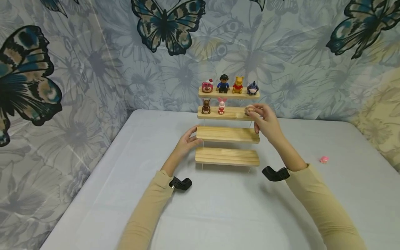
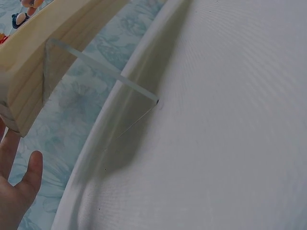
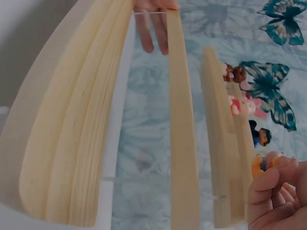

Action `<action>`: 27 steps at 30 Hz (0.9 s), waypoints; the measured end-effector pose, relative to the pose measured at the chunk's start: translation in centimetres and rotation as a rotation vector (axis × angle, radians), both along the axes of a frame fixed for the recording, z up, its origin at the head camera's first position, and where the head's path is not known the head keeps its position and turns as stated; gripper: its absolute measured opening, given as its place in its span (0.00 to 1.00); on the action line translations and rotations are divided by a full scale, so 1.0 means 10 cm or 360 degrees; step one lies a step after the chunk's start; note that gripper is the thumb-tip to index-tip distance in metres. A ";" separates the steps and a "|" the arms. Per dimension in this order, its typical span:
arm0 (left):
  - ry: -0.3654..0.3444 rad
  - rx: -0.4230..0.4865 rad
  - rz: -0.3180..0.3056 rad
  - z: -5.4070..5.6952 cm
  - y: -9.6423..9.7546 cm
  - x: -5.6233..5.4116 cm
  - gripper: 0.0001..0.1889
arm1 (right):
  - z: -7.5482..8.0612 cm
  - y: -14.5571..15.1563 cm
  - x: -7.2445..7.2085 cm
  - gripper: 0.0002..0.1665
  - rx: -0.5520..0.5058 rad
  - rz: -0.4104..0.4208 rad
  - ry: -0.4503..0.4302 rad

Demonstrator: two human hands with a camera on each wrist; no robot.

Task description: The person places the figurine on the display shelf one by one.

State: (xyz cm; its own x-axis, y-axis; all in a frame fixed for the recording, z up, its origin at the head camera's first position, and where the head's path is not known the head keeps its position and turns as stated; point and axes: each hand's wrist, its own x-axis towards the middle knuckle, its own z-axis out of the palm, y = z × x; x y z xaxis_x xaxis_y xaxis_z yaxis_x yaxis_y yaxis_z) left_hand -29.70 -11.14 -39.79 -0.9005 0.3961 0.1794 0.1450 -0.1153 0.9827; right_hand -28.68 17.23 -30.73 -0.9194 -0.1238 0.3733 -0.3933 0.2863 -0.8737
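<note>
My right hand [image 1: 268, 125] pinches a small peach-coloured toy figure [image 1: 249, 109] at the right end of the second shelf from the top. Fingers cover part of this figure, so its kind is unclear. My left hand [image 1: 186, 141] touches the left end of the third shelf [image 1: 228, 134], its fingers fairly straight. In the left wrist view the thumb of that left hand [image 2: 19, 191] stands apart from the wood. A brown animal figure [image 1: 206, 106] and a pink piglet figure [image 1: 221, 106] stand on the second shelf [image 1: 231, 114], left of the held figure.
On the top shelf [image 1: 229, 95] stand a pink bear [image 1: 207, 85], a dark-haired doll [image 1: 223, 84], a yellow bear in red [image 1: 238, 85] and a blue-grey donkey [image 1: 252, 88]. A pink figure [image 1: 324, 159] lies on the white table [image 1: 228, 215]. The bottom shelf [image 1: 227, 156] is bare wood.
</note>
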 end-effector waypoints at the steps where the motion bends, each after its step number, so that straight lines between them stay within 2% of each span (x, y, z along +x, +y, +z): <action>1: 0.0002 -0.0004 -0.0003 0.02 0.00 0.02 0.32 | 0.00 -0.01 -0.01 0.27 -0.0025 0.0002 -0.0019; 5: 0.0007 -0.0026 0.0007 0.12 0.01 0.10 0.31 | 0.00 -0.08 -0.06 0.26 -0.0210 0.0022 -0.0107; 8: 0.0003 -0.0025 0.0008 0.14 0.01 0.11 0.31 | -0.01 -0.11 -0.11 0.25 -0.0336 0.0041 -0.0145; 10: 0.0001 -0.0022 0.0009 0.14 0.01 0.11 0.31 | -0.01 -0.13 -0.13 0.25 -0.0357 0.0040 -0.0152; 16: 0.0000 -0.0025 0.0005 0.13 0.02 0.10 0.31 | -0.01 -0.18 -0.19 0.28 -0.0191 -0.0032 -0.0180; 20: 0.0008 -0.0008 -0.0016 0.11 0.03 0.10 0.31 | 0.01 -0.21 -0.20 0.28 -0.0067 -0.0019 -0.0158; 27: -0.0002 -0.0005 -0.0012 0.12 0.01 0.09 0.31 | 0.00 -0.30 -0.23 0.27 -0.0060 -0.0002 -0.0143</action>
